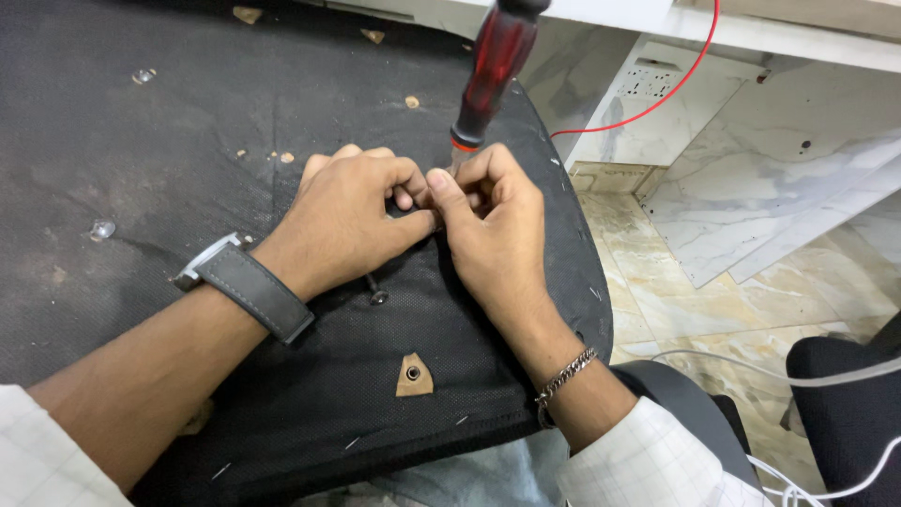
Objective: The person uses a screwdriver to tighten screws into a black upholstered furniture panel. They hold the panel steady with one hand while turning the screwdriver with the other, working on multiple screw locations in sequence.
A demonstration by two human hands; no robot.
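Note:
A screwdriver with a translucent red handle (493, 66) stands nearly upright on a black fabric-covered panel (188, 141), its tip hidden between my fingers. My right hand (493, 225) pinches the shaft just below the handle. My left hand (352, 221), with a grey-strapped watch on the wrist, presses against the right hand, fingers curled around something small that I cannot make out. A dark screw (377, 293) lies on the fabric just below my left hand.
A tan wedge-shaped piece with a hole (414, 376) sits on the fabric near the front edge. Small tan chips and clear beads lie scattered at the far side. To the right are a marble floor, leaning marble slabs (788, 178), a red wire (657, 103) and white cables (826, 376).

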